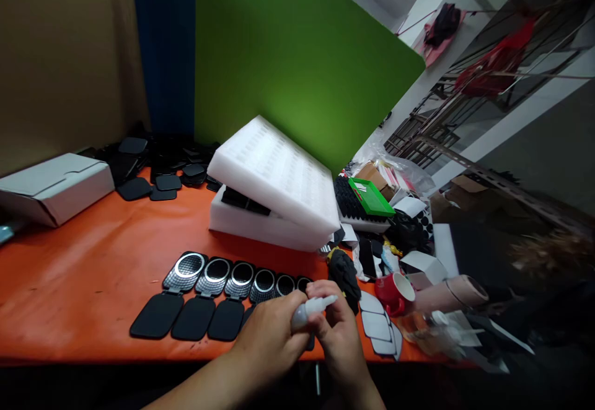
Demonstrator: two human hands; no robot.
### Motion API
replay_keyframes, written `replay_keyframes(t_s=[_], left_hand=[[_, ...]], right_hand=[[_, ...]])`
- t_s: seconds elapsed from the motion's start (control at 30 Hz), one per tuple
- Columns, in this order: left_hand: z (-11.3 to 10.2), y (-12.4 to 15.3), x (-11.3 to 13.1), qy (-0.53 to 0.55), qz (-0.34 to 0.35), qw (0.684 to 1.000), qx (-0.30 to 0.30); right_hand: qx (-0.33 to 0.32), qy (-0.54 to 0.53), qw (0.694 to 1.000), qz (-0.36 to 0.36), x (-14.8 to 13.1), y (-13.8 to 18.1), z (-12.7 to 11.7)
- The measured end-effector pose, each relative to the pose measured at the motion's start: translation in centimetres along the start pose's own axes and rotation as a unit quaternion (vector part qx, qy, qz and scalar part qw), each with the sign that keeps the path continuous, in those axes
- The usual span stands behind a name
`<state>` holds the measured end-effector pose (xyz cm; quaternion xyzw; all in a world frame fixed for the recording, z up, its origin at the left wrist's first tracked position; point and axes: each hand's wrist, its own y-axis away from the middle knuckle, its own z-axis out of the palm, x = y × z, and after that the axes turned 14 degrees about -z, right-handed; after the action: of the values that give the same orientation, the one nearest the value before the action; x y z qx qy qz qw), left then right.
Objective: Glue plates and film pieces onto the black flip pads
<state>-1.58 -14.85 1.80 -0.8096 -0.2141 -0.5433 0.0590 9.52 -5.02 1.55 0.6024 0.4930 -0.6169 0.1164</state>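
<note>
Two bare hands meet at the near edge of an orange-covered table (93, 261), seen from the wearer's viewpoint. Between them is a small, pale squeeze bottle (302, 316), tilted so its tapered white nozzle (328, 301) points to the right. The left hand (274, 329) has its fingers closed around the bottle's body. The right hand (343, 329) has bent fingers, with the thumb by the base of the nozzle (whether they pinch the bottle, I cannot tell).

Partly behind the hands runs a row of black hinged pieces (193, 318), opened flat, their upper halves bearing silver rings. Beyond the row sits a white foam box (260, 227), its foam lid (279, 168) resting aslant on top. To the left are a white carton (56, 184) and scattered dark pads (134, 188); to the right, pale rounded cards (376, 326) and a red mug (385, 295). A green panel (279, 57) stands behind.
</note>
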Motion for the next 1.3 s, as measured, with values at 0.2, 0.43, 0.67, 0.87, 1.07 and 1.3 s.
replay_keyframes(t_s=[0.2, 0.43, 0.67, 0.87, 1.07, 1.3], left_hand=[[-0.4, 0.2, 0.3, 0.040, 0.008, 0.998, -0.042], [-1.3, 0.7, 1.1, -0.063, -0.017, 0.998, 0.018], [-1.2, 0.5, 1.3, -0.113, 0.002, 0.992, 0.053], [-1.1, 0.5, 1.4, 0.096, 0.017, 0.989, -0.110], [-1.1, 0.5, 1.5, 0.235, -0.053, 0.937, -0.253], [-1.3, -0.3, 1.5, 0.086, -0.001, 0.996, -0.015]], right_hand=[[-0.077, -0.047, 0.996, -0.028, -0.7, -0.5, -0.4], [0.004, -0.047, 0.998, -0.029, -0.6, -0.9, 1.0], [0.066, 0.029, 0.997, -0.041, -1.1, -0.9, 1.0], [-0.048, -0.045, 0.996, -0.054, -2.1, -1.2, -0.5], [-0.159, -0.157, 0.975, -0.009, -2.8, -2.6, -1.5], [-0.027, -0.129, 0.991, 0.022, -0.9, -2.5, -0.1]])
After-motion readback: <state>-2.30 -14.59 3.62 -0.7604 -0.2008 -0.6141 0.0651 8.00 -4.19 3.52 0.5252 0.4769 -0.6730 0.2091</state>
